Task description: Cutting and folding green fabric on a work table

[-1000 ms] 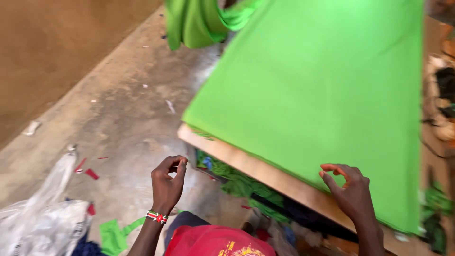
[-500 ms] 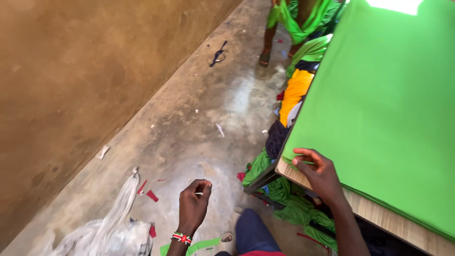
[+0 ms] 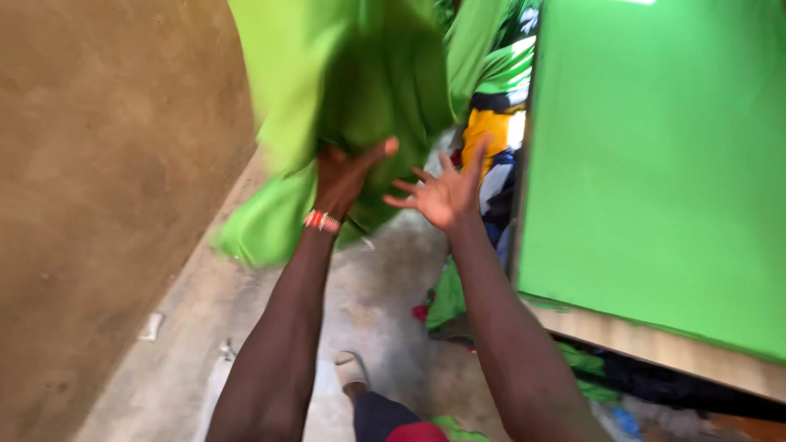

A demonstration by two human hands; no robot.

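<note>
A large bundle of bright green cloth (image 3: 344, 90) hangs in the air in front of me, blurred by motion. My left hand (image 3: 344, 176), with a red and white beaded band at the wrist, grips the cloth from below. My right hand (image 3: 442, 192) is raised beside it with fingers spread, palm toward the cloth and holding nothing. Whether it touches the cloth is unclear. More green cloth (image 3: 655, 164) lies flat over a wooden table (image 3: 655, 348) at the right.
A brown wall (image 3: 98, 205) runs along the left of a concrete floor (image 3: 385, 278). Yellow, blue and green garments (image 3: 491, 139) are piled beside the table, with green scraps (image 3: 446, 299) under its edge. A shoe tip (image 3: 352, 372) shows near my legs.
Both hands rose from low near the table edge to chest height. A green cloth bundle has come into view and my left hand has taken hold of it; my right hand has left the table.
</note>
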